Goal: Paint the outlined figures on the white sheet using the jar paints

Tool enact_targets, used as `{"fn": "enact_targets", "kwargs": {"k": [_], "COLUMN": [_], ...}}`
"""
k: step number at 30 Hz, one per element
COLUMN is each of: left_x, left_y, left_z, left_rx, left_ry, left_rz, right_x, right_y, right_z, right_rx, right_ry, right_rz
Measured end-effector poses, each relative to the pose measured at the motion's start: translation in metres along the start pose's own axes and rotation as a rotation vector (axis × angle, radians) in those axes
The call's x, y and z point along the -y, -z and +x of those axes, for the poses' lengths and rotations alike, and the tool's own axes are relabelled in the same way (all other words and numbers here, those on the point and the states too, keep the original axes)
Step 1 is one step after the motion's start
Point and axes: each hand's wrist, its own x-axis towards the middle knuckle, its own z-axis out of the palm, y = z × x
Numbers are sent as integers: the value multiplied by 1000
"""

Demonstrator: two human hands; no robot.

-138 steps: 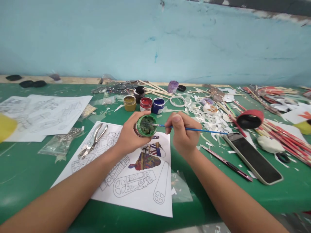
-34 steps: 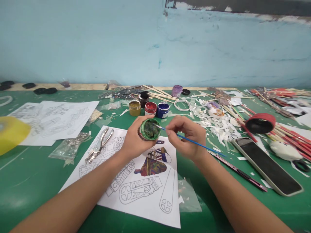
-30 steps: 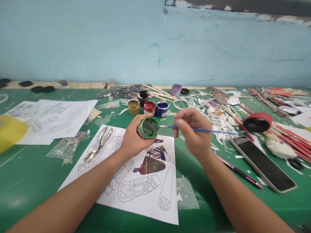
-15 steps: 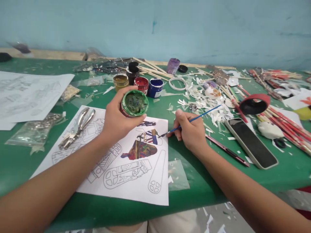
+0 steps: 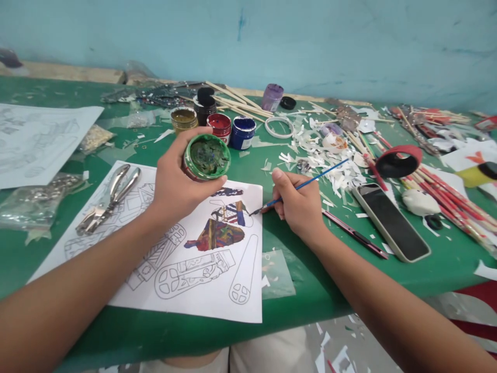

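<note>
My left hand (image 5: 176, 178) is wrapped around an open jar of green paint (image 5: 207, 157), its mouth tilted toward me above the drawing sheet. Between the fingers of my right hand (image 5: 297, 199) is a thin blue paintbrush (image 5: 316, 177). The dark brush tip meets or hovers just over a partly coloured figure (image 5: 233, 214) near the sheet's right edge; contact is hard to tell. Below it lies a fully painted red, blue and brown shape (image 5: 215, 235). The white sheet (image 5: 248, 305) also carries uncoloured line drawings. Silver pliers-like punch (image 5: 106, 202) rests on its left part.
Open jars of red paint (image 5: 219, 127), blue paint (image 5: 243, 133) and ochre paint (image 5: 184, 119) stand behind my left hand. A phone (image 5: 392, 223) and a pink cutter knife (image 5: 355, 234) lie right of my right hand. Paper scraps (image 5: 334, 166) and sticks spread behind.
The camera view has shifted slightly, so everything sits a little further left and higher. My hands keep the same hold on jar and brush, with the brush tip still at the partly coloured figure.
</note>
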Motion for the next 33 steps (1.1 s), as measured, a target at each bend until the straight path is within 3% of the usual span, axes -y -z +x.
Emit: {"fn": "enact_targets", "kwargs": {"k": [33], "left_x": [2], "left_y": [0], "left_z": [-1], "left_rx": [-21], "left_ry": [-44], "left_rz": [97], "right_x": [1], "right_y": [1], "right_z": [-4], "right_rx": [3], "right_ry": [60], "right_rz": [-35]}}
